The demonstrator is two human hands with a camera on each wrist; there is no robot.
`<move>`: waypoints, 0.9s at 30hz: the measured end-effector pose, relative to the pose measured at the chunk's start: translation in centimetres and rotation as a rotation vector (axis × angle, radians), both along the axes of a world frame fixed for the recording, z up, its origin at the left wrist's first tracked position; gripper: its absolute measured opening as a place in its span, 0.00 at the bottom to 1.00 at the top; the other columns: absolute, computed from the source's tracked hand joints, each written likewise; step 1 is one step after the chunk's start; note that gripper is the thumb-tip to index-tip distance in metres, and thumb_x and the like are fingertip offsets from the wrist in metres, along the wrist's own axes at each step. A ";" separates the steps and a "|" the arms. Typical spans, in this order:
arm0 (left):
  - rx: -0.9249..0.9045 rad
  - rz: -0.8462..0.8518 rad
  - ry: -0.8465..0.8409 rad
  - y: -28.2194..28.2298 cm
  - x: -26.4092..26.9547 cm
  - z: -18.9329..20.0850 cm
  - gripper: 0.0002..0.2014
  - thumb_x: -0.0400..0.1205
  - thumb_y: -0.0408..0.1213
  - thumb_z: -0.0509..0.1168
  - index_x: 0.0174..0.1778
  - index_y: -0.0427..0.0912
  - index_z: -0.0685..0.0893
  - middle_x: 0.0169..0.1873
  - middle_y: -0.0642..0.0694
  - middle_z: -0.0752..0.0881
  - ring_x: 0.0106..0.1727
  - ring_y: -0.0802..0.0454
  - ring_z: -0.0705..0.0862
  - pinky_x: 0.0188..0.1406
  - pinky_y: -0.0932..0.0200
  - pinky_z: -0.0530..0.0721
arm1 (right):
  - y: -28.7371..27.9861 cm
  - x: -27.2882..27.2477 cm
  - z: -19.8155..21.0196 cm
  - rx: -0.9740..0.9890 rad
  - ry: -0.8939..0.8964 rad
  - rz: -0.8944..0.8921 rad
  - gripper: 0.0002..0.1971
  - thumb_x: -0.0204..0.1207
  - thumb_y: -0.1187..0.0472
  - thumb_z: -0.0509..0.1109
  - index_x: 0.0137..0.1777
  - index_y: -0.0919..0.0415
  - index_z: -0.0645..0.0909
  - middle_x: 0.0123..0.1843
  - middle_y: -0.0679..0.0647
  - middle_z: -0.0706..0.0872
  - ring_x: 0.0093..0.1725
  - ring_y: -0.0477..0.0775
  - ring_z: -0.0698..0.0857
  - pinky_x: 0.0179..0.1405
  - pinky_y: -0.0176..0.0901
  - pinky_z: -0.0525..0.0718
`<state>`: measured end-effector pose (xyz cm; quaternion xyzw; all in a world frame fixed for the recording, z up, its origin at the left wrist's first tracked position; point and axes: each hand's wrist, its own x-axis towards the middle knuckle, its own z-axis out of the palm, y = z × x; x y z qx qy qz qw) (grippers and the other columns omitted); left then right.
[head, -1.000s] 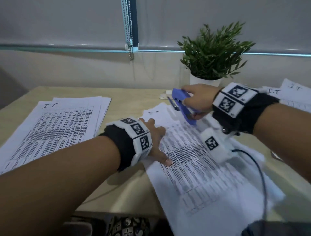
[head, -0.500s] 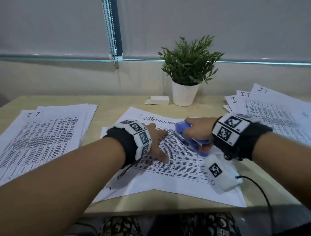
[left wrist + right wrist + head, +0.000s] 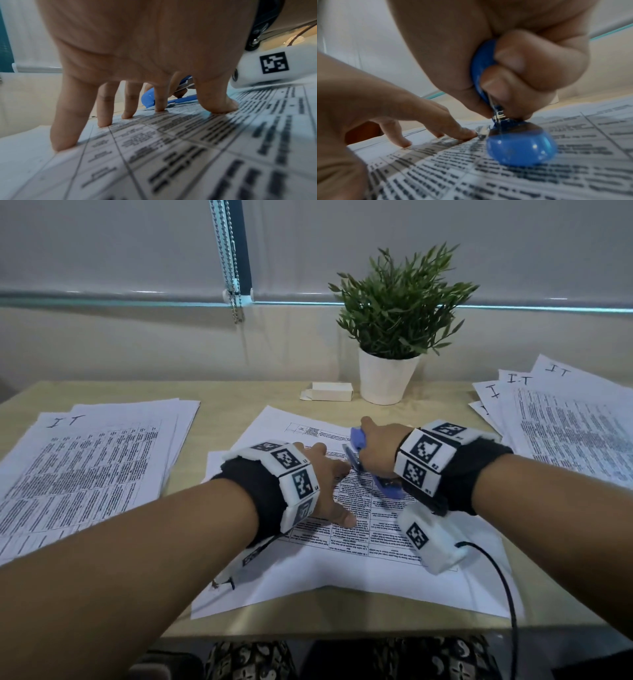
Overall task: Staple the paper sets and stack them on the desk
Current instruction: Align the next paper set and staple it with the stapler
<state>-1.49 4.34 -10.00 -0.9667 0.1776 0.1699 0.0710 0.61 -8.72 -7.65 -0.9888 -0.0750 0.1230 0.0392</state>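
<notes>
A paper set [image 3: 342,559] printed with tables lies in the middle of the desk [image 3: 219,419]. My left hand [image 3: 325,484] is spread flat on it, fingertips [image 3: 102,121] pressing the sheet [image 3: 188,155]. My right hand [image 3: 380,450] grips a blue stapler [image 3: 358,440], whose rear end [image 3: 520,146] rests on the paper [image 3: 539,175] just right of my left fingers [image 3: 462,133]. The stapler [image 3: 149,100] shows behind my left fingers in the left wrist view. Its mouth is hidden.
A pile of paper sets [image 3: 85,460] marked "IT" lies at the left of the desk, and a fanned pile [image 3: 565,433] lies at the right. A potted plant [image 3: 390,371] and a small white box [image 3: 330,391] stand at the back. A black cable [image 3: 503,577] runs from my right wrist.
My right hand has come down with the stapler from above the desk onto the paper. The paper set now lies flat in front of me, with my left hand still on it.
</notes>
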 end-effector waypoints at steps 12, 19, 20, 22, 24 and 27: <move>-0.063 0.071 0.031 -0.3 -0.8 0.8 0.44 0.64 0.73 0.65 0.75 0.62 0.63 0.66 0.46 0.73 0.66 0.40 0.73 0.57 0.45 0.75 | 0.9 2.9 0.5 0.159 -0.039 0.039 0.27 0.85 0.58 0.52 0.81 0.65 0.51 0.63 0.68 0.81 0.49 0.63 0.80 0.41 0.42 0.67; -1.000 0.659 0.026 1.8 1.0 4.7 0.34 0.68 0.54 0.76 0.62 0.43 0.70 0.55 0.40 0.83 0.52 0.41 0.86 0.53 0.44 0.87 | -1.5 -0.5 3.9 0.115 -0.256 0.196 0.31 0.84 0.55 0.52 0.83 0.51 0.43 0.56 0.66 0.83 0.43 0.61 0.77 0.40 0.45 0.69; -1.129 0.687 0.067 1.8 1.1 5.3 0.29 0.69 0.47 0.77 0.60 0.43 0.70 0.53 0.39 0.84 0.49 0.41 0.87 0.52 0.44 0.88 | -1.6 -1.1 4.2 0.105 -0.288 0.223 0.30 0.84 0.54 0.52 0.83 0.50 0.43 0.55 0.64 0.83 0.43 0.61 0.77 0.40 0.45 0.69; -1.186 0.632 0.093 1.5 1.1 6.5 0.18 0.71 0.35 0.77 0.52 0.40 0.77 0.48 0.38 0.87 0.42 0.42 0.88 0.48 0.49 0.90 | -1.4 -2.0 4.6 0.081 -0.355 0.270 0.31 0.84 0.53 0.52 0.83 0.48 0.42 0.55 0.61 0.82 0.47 0.62 0.79 0.43 0.47 0.73; -1.201 0.566 0.074 1.0 0.8 7.3 0.09 0.72 0.28 0.75 0.41 0.37 0.80 0.36 0.38 0.88 0.35 0.45 0.87 0.42 0.55 0.90 | -1.2 -2.7 4.8 0.056 -0.407 0.291 0.32 0.83 0.51 0.52 0.82 0.46 0.40 0.58 0.60 0.81 0.52 0.64 0.82 0.45 0.50 0.76; -1.221 0.557 0.084 0.9 0.6 7.7 0.08 0.72 0.23 0.73 0.36 0.35 0.80 0.21 0.43 0.86 0.27 0.49 0.86 0.38 0.57 0.90 | -1.2 -3.3 4.9 0.027 -0.421 0.302 0.32 0.83 0.50 0.51 0.83 0.47 0.39 0.60 0.61 0.80 0.54 0.64 0.82 0.46 0.50 0.76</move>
